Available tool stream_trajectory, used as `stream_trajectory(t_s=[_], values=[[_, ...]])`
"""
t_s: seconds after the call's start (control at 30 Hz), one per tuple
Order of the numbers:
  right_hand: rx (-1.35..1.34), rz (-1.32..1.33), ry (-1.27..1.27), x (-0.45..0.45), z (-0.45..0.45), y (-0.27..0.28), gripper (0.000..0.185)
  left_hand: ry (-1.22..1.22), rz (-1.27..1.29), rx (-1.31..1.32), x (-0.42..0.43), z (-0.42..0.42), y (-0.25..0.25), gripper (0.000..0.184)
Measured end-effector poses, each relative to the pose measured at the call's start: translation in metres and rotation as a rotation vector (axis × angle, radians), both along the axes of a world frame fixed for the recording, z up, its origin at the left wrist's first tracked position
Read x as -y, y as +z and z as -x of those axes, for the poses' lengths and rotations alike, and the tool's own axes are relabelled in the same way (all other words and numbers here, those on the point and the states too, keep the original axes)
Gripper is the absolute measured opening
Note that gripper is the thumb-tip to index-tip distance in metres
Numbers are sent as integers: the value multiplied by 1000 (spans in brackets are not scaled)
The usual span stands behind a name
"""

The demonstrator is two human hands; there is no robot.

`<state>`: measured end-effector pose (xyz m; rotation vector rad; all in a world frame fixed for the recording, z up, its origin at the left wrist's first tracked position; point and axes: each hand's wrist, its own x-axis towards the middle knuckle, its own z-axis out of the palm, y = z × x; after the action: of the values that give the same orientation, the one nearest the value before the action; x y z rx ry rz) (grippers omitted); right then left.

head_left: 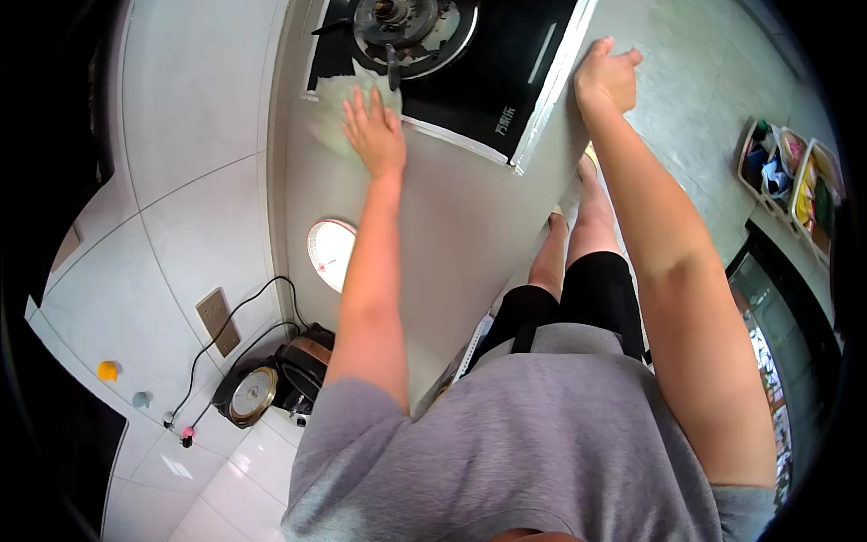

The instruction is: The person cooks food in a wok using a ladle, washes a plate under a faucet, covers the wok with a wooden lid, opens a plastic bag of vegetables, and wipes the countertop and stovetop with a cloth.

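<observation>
A pale, whitish-green cloth (330,113) lies bunched at the near left corner of a black gas stove (465,104), partly on the stove and partly on the grey countertop (452,217). My left hand (375,135) presses flat on the cloth with its fingers spread, close to the burner (397,27). Beyond the stove's right side, my right hand (607,79) is near the counter edge. Its fingers are loosely bent and apart, and I see nothing in it. Whether it touches the counter is unclear.
A round white object with a red rim (330,253) is on the counter beside my left forearm. Further left are a black appliance (305,361), cables and a wall socket (218,321). Filled baskets (795,181) stand at the right, near a dark glass-fronted unit (786,280).
</observation>
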<state>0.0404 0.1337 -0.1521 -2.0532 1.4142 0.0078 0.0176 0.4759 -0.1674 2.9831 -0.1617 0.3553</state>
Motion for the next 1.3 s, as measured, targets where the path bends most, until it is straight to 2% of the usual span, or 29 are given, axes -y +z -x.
stream_trajectory(t_s=[0.1,0.23,0.27,0.33,0.4,0.53,0.9,0.97,1.07,1.23,1.3], values=[[21,-18,0,1,1,0,64,-83,-24,-63,43,45,7,48],[56,21,-3,1,2,-9,60,-270,-52,-239,91,94,28,50],[75,58,5,0,3,-14,51,-293,-49,-233,100,102,31,50],[73,55,-9,-1,3,-15,50,-348,-144,-331,108,110,39,50],[58,14,-7,2,2,-12,54,-399,-99,-345,114,107,38,52],[93,17,-56,3,3,-14,50,-497,40,-351,146,72,38,53],[153,-8,-95,6,-2,-23,46,-550,84,-143,266,-61,18,52],[131,-1,-117,4,-2,-21,47,-622,130,-96,280,-79,10,54],[108,-3,-94,5,-2,-19,48,-635,173,-83,287,-86,11,55],[117,18,-66,2,1,-17,48,-547,192,-76,244,-27,17,60],[124,-12,-45,3,2,-13,48,-527,151,-213,216,7,25,59]])
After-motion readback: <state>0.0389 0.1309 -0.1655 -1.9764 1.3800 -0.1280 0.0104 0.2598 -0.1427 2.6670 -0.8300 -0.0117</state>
